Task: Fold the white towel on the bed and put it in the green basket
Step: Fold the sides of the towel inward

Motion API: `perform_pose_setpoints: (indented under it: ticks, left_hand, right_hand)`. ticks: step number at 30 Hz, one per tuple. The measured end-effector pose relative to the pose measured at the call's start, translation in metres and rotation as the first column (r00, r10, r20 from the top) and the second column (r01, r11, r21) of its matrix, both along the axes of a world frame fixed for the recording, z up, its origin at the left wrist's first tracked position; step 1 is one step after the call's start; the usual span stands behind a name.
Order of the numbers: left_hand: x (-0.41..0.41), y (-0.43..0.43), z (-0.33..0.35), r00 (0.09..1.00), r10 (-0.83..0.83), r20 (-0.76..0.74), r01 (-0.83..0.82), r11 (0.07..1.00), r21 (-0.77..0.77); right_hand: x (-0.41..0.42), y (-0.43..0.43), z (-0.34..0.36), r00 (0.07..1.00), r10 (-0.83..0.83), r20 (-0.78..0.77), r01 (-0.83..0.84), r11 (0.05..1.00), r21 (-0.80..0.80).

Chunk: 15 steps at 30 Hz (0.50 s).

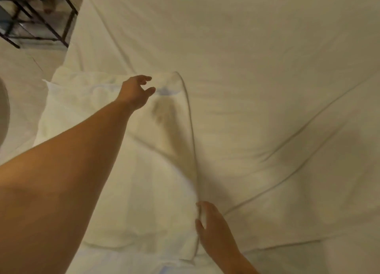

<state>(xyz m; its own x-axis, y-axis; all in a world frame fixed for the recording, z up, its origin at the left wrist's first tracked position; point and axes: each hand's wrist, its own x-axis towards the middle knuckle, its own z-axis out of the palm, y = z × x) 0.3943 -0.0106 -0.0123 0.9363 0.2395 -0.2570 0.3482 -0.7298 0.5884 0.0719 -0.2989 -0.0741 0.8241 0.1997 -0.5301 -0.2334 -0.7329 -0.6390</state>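
Observation:
The white towel (144, 181) lies spread over the left part of the bed, its right edge running from far to near as a raised fold. My left hand (136, 91) reaches out over the towel's far end with fingers apart, holding nothing. At the towel's near right edge my right hand (211, 224) pinches the cloth between thumb and fingers. The green basket is not in view.
The bed (267, 67) is covered by a creased white sheet that fills most of the view. A dark metal rack (37, 20) stands on the pale floor at the top left, beyond the bed's corner.

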Motion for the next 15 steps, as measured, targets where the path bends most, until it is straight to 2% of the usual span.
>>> perform_pose_setpoints:
  ticks: [4,9,13,15]
  left_hand:
    - [0.025,-0.022,-0.038,0.999,-0.046,-0.024,0.046,0.999,-0.003]
    - [0.061,-0.037,-0.094,0.996,-0.066,-0.066,0.066,0.998,-0.008]
    - [0.081,-0.050,-0.117,0.992,-0.081,-0.100,0.093,0.989,0.118]
    - [0.091,-0.052,-0.126,0.996,-0.037,-0.085,0.046,0.993,0.113]
  right_hand:
    - [-0.008,-0.015,-0.028,0.989,-0.124,-0.083,0.127,0.992,0.024]
    - [-0.014,-0.012,-0.053,0.963,-0.197,-0.186,0.209,0.977,0.048]
    - [-0.009,-0.003,-0.062,0.939,-0.247,-0.240,0.268,0.961,0.062]
    - [-0.006,0.002,-0.065,0.919,-0.259,-0.297,0.284,0.958,0.042]
